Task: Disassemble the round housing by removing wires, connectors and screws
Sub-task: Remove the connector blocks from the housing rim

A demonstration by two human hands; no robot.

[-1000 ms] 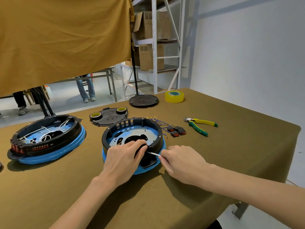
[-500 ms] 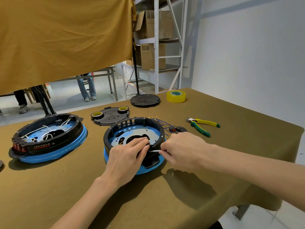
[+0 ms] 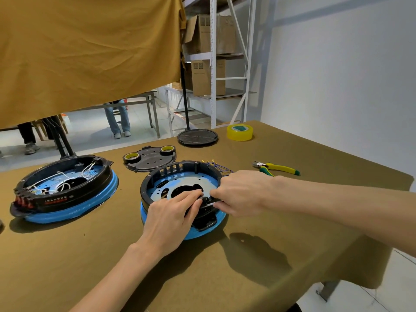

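Two round housings sit on an olive-cloth bench (image 3: pixel 292 221). One round housing (image 3: pixel 180 176), just right of the frame's centre, is the one being worked on: a black slotted ring wall on a bright blue base, lying flat with its open side up and a pale blue plate with dark cut-outs inside. A black tab juts from its near edge toward the viewer. A second housing (image 3: pixel 65 188) lies at the left of the frame, holding loose white wires.

Two bare hands meet at the near rim of the central housing. The left hand (image 3: pixel 173 215) rests over the near wall, fingers curled down onto a small black part at the rim. The right hand (image 3: pixel 243 192) comes in from the right and pinches a thin silvery tool (image 3: pixel 217 202), its long axis running left to right, tip toward the left fingers. What kind of tool it is cannot be told.

Blue wires (image 3: pixel 219 168) trail from the housing's far right side. Behind it lies one flat black lid (image 3: pixel 149 159) carrying two small tape rolls. Further back are one black disc (image 3: pixel 197 137) and one yellow tape roll (image 3: pixel 240 132). One pair of yellow-and-green cutters (image 3: pixel 276 168) lies at right.
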